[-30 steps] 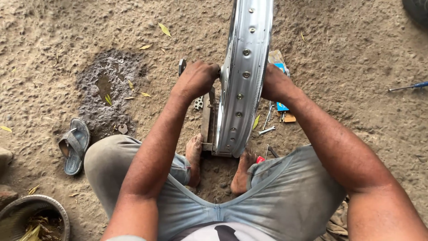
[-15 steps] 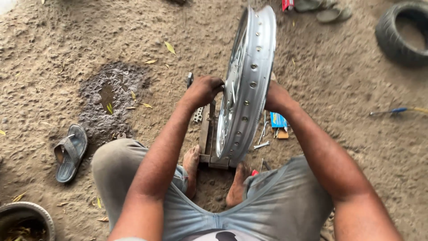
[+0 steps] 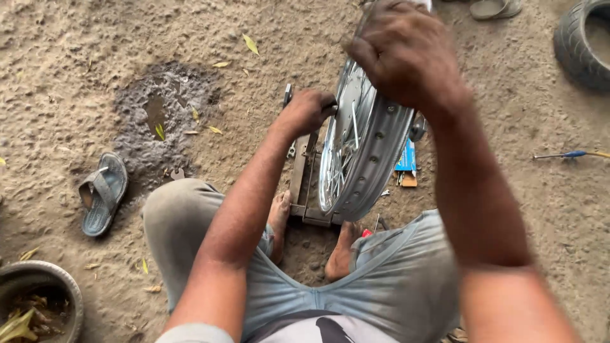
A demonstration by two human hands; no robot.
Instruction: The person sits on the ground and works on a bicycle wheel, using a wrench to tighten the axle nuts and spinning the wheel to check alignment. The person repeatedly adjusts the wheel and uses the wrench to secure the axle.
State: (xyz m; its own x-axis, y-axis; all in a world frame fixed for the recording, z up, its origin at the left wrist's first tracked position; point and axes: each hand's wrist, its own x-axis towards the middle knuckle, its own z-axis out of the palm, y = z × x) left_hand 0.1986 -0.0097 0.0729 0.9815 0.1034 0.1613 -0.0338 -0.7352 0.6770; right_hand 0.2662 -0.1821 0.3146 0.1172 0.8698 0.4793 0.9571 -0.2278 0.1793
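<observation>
Silver spoked wheel rim (image 3: pixel 375 146), upright, tilted

We wear faded grey-blue trousers (image 3: pixel 387 279), dusty and darker at the seams, and a pale shirt with a dark mark at its hem. Our forearms, left hand (image 3: pixel 308 109), right hand (image 3: pixel 406 54) and feet are bare.

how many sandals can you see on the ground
2: one grey sandal left of the person's knee, another sandal at the top edge, partly cut off. More may lie outside the frame.

Probably an open-air repair yard: dirt ground (image 3: pixel 76 76), tyre (image 3: pixel 581 41), wheel rim (image 3: pixel 372 159).
</observation>
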